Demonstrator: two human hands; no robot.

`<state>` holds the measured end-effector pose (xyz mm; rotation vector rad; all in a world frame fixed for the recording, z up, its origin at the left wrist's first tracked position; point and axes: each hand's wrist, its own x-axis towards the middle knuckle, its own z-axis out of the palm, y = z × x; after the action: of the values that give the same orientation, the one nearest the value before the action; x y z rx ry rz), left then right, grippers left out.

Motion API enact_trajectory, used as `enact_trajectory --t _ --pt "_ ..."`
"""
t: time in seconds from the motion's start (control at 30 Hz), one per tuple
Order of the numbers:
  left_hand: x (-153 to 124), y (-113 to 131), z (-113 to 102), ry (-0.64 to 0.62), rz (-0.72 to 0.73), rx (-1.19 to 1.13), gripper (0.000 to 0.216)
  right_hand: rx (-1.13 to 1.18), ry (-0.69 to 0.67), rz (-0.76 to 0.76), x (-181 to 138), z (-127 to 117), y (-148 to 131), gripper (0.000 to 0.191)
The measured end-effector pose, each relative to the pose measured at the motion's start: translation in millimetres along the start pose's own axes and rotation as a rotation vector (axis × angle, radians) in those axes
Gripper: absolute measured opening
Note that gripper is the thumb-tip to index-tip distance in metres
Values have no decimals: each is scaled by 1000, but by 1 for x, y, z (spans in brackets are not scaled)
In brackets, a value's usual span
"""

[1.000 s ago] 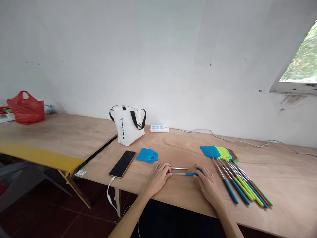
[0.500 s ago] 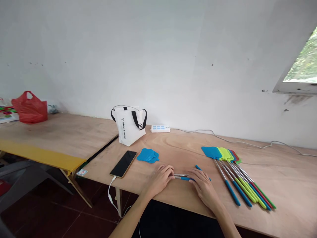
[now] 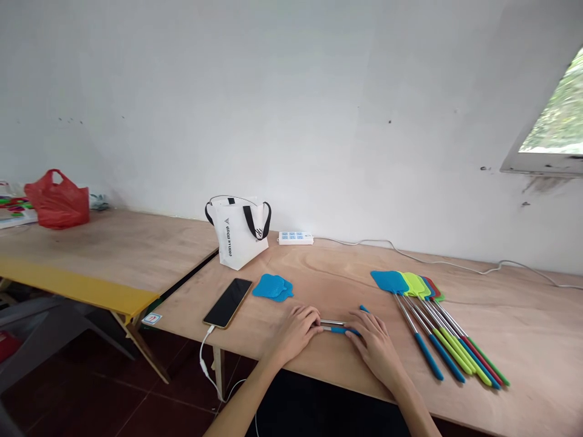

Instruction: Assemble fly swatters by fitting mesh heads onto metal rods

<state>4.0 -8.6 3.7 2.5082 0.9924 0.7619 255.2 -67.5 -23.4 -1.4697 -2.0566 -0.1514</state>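
In front of me on the table lie two fly swatter handles (image 3: 337, 330), metal rods with blue grips. My left hand (image 3: 300, 328) curls its fingers over their left ends, which it hides. Across the blue grips at the right rests my right hand (image 3: 372, 335), its bent fingers closed on them; a blue end sticks out beyond its fingertips. Two blue fly swatter heads (image 3: 272, 286), partly overlapping, lie beyond my left hand. To the right, several assembled fly swatters (image 3: 426, 337) in blue, yellow-green, red and green are fanned out in a row.
A phone (image 3: 228, 302) on a white cable lies left of my hands. Behind it stand a white bag (image 3: 239, 240) with black straps and a power strip (image 3: 296, 238) by the wall. A red plastic bag (image 3: 59, 201) sits on the left table (image 3: 136, 243).
My right hand has shifted very slightly left along the grips, and the rods lie a little differently. The whole view has dipped slightly; nothing else has moved.
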Motion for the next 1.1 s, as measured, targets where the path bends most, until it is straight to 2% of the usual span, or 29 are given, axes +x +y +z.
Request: enact_trajectory --t 0.2,0.37,0.47,0.67,0.93,1.1 --pt "1 -2 0 68 -81 16 7 -130 126 251 -8 1 27 36" --pt "1 -7 3 105 -110 43 11 -215 91 379 -18 -4 50 38" --pt "1 -10 5 109 -115 29 13 -191 59 360 -17 -7 49 35" --pt "3 -12 5 101 -132 -17 17 -112 1 231 -12 -10 42 36" --pt "3 -14 5 95 -125 -92 19 -138 75 190 -11 -9 35 34" --pt "3 -13 1 84 -146 -171 19 -19 72 186 -9 -12 35 35"
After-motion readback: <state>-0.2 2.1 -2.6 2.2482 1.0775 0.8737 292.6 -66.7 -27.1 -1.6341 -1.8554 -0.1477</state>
